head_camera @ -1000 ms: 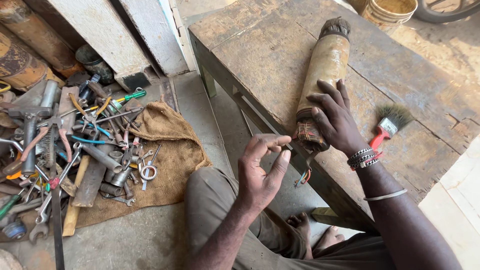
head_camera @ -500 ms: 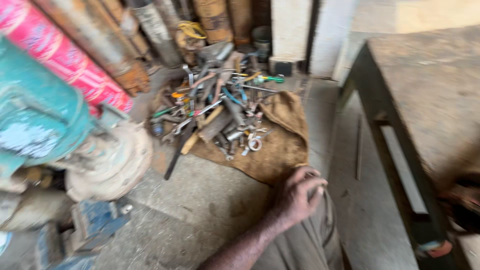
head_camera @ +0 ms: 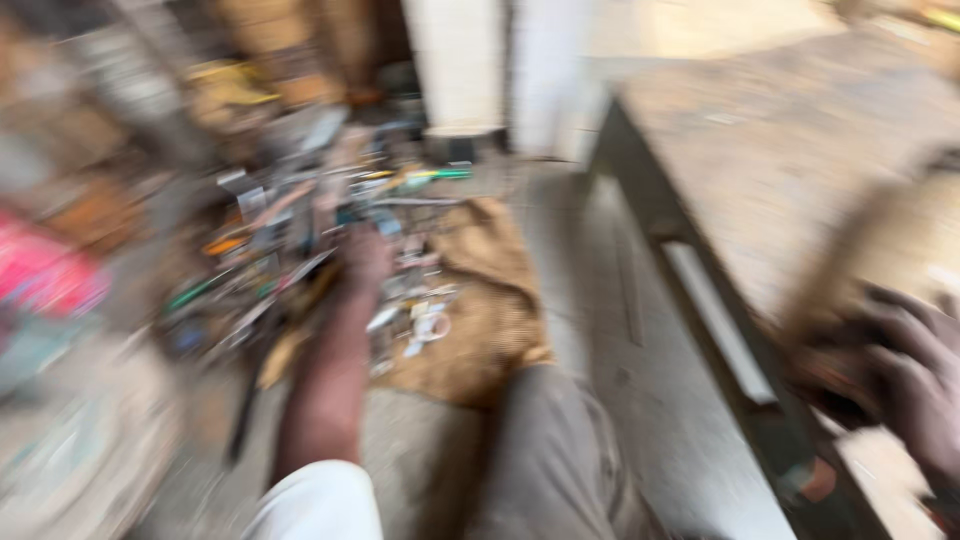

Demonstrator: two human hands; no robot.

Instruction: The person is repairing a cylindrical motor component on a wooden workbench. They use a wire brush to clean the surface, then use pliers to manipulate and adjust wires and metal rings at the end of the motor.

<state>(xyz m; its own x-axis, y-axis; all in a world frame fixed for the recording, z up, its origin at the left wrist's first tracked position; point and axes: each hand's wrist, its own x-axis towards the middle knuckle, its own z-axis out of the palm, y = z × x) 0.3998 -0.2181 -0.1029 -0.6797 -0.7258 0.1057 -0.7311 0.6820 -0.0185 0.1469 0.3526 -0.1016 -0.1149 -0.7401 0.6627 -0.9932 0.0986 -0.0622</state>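
Burlap-brown sacking (head_camera: 490,320) lies on the concrete floor (head_camera: 650,400) under a scattered heap of hand tools (head_camera: 300,240), all smeared by motion blur. The person's left hand (head_camera: 365,255) is stretched out over that heap, at the sacking's edge; the blur hides whether its fingers are spread or closed, and whether they hold anything. The right hand (head_camera: 915,385) sits at the near edge of the worn workbench (head_camera: 780,170), its fingers curled around the dark lower end of a tan cylindrical part (head_camera: 870,260) that lies on the benchtop and runs away from the person. A grey-trousered knee (head_camera: 555,460) shows between the two arms.
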